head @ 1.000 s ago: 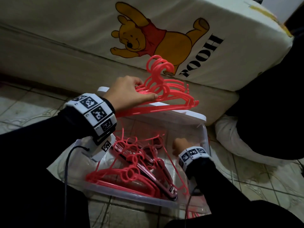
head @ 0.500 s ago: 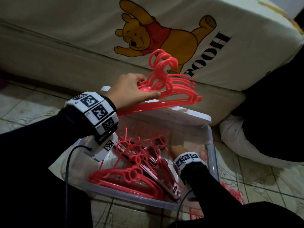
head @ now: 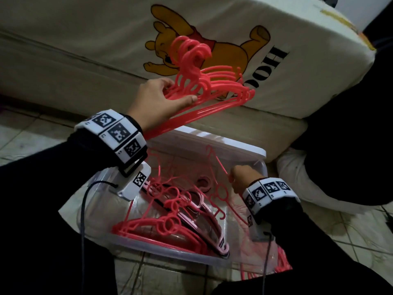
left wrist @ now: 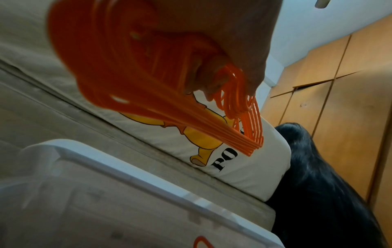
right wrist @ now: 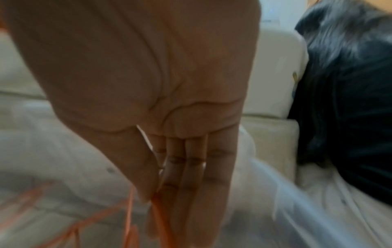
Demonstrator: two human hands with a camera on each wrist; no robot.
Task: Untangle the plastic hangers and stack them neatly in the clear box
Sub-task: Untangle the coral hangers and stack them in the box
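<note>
Left hand (head: 161,101) clamped on a bundle of red hangers (head: 212,86), raised above the far rim of the clear box (head: 212,145). Right hand (head: 242,175) down inside the box, thumb and fingers (right wrist: 186,176) pinched together on a single thin hanger (head: 219,165) lifted from the tangled pile (head: 170,213). Box on the tiled floor (head: 25,141), against a printed mattress (head: 308,67).

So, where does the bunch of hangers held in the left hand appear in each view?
Head: upper centre, the bunch of hangers gripped by the left hand.
Left wrist: upper left to centre, fanned below the fingers.
Right wrist: not in it.
Shared landmark: the bear print on the cushion.
</note>
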